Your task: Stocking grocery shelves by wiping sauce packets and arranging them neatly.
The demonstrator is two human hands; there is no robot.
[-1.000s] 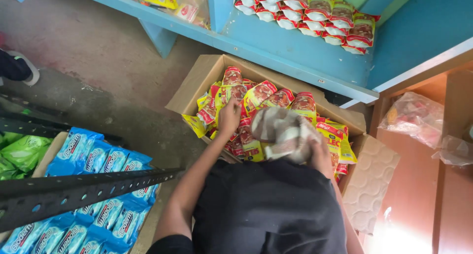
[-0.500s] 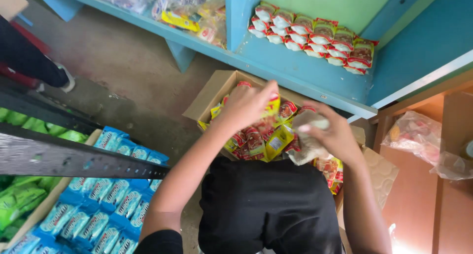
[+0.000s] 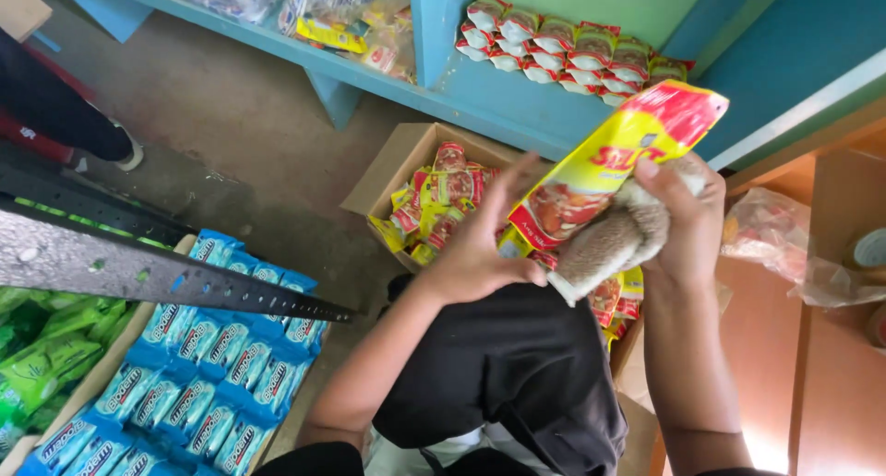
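My left hand point(image 3: 484, 245) and my right hand point(image 3: 688, 217) hold up a yellow and red snack packet point(image 3: 614, 157) between them, above my lap. The left hand grips the packet's lower end. The right hand holds its upper side and also clutches a greyish cloth point(image 3: 614, 241) pressed against the packet. Below and behind the packet, an open cardboard box point(image 3: 392, 167) on the floor is filled with several similar red and yellow packets point(image 3: 438, 199).
A blue shelf point(image 3: 369, 65) runs across the top with rows of red and white packets point(image 3: 563, 56). At the left, a box of blue packets point(image 3: 198, 365) and green packets point(image 3: 37, 347) sits under a dark metal bar point(image 3: 138, 273). Another person's foot point(image 3: 111, 144) is at far left.
My hands have lifted from the box, bringing one packet up toward the camera. The right hand now presses the cloth against the raised packet.
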